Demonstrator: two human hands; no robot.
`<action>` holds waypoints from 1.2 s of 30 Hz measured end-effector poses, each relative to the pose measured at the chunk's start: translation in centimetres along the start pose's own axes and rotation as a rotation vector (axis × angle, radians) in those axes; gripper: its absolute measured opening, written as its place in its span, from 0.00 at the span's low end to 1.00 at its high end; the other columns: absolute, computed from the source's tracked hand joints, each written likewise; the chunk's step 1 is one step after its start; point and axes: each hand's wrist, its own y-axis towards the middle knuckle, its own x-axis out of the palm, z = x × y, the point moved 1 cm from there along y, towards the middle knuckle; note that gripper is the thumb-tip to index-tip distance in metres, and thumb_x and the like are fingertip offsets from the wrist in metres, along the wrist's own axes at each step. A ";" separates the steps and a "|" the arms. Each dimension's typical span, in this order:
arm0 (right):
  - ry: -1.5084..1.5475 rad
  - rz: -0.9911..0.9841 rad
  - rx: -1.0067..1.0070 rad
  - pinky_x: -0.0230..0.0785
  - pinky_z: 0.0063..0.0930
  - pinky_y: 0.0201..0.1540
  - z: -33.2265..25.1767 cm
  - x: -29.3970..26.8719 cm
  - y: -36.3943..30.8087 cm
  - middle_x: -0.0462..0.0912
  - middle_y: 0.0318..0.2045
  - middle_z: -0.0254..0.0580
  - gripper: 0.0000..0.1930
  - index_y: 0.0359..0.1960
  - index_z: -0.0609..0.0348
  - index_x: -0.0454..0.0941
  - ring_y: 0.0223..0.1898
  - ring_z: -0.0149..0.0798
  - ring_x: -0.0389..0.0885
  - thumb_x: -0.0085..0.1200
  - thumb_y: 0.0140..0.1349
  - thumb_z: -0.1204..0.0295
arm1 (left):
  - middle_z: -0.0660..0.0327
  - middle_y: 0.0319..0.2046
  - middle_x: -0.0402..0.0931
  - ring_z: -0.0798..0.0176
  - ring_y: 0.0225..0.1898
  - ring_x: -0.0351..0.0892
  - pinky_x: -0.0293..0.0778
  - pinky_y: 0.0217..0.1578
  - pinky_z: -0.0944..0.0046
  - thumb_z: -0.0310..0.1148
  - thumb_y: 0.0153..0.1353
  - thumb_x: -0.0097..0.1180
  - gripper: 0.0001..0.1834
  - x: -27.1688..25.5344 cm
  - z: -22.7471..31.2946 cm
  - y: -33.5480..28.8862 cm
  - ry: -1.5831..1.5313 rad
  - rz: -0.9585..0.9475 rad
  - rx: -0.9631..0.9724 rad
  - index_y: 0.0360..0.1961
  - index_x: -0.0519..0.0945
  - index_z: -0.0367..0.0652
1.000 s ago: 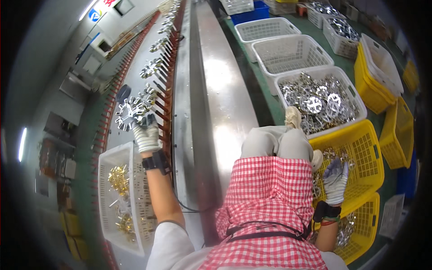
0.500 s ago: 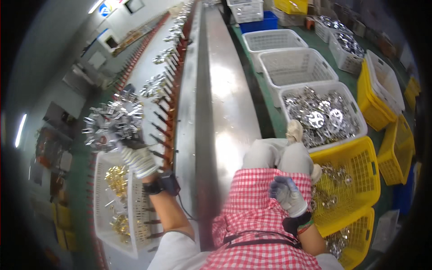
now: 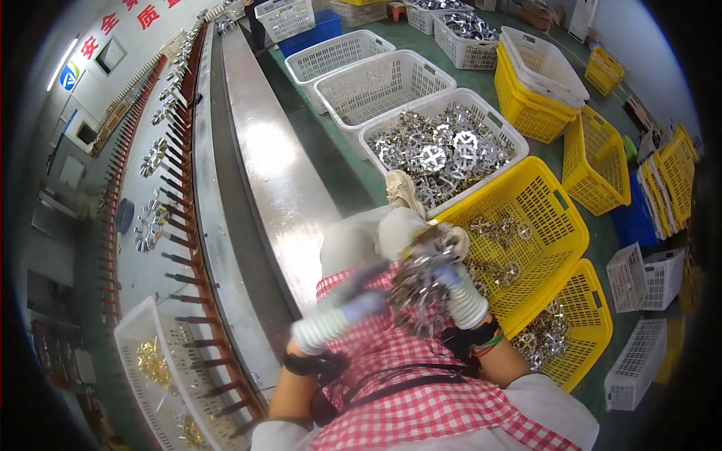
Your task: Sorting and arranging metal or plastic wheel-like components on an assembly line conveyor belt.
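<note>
My left hand [image 3: 331, 325], in a white glove with bluish fingertips, is over my lap and smeared by motion. Its fingers are closed round a dark rod-like thing [image 3: 362, 279], too blurred to name. The rod points toward a cluster of shiny silver metal parts [image 3: 423, 284]. That cluster hangs above my red checked apron, and my right hand [image 3: 464, 295], gloved too, grips it from the right side. How the rod and the cluster join is blurred.
Left, a rail with dark pegs [image 3: 197, 255] edges a bench; a white crate [image 3: 159, 331] holds gold parts. Silver parts fill a white basket [image 3: 444, 150] ahead. Two yellow baskets [image 3: 553, 225] with parts stand on the right. A metal ledge [image 3: 278, 165] runs away from me.
My left hand has come from over the bench to my lap, bringing the silver cluster. My right hand has taken hold of the cluster. The view has swung to the right.
</note>
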 end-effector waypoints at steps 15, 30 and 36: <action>0.491 1.023 -0.125 0.52 0.29 0.58 5.9 -34.9 -7.0 0.62 0.55 0.45 0.30 0.55 0.53 0.60 0.54 0.40 0.62 0.48 0.54 0.50 | 0.52 0.48 0.67 0.55 0.49 0.67 0.67 0.51 0.56 0.49 0.56 0.48 0.26 -24.3 -0.1 -11.6 -0.646 1.092 0.909 0.47 0.67 0.39; 0.234 0.664 -0.124 0.61 0.29 0.48 2.6 -20.5 1.2 0.75 0.40 0.33 0.18 0.42 0.53 0.73 0.43 0.33 0.71 0.50 0.56 0.57 | 0.61 0.42 0.71 0.66 0.40 0.67 0.65 0.49 0.63 0.47 0.54 0.53 0.23 -26.3 5.0 -11.6 -0.805 1.024 1.075 0.48 0.68 0.49; 0.264 0.584 -0.117 0.64 0.25 0.42 1.7 -18.1 1.2 0.77 0.36 0.31 0.14 0.39 0.50 0.75 0.37 0.29 0.73 0.52 0.55 0.58 | 0.63 0.49 0.67 0.57 0.50 0.65 0.68 0.44 0.52 0.46 0.54 0.53 0.23 -32.1 4.4 -8.4 -0.773 1.035 1.059 0.48 0.68 0.49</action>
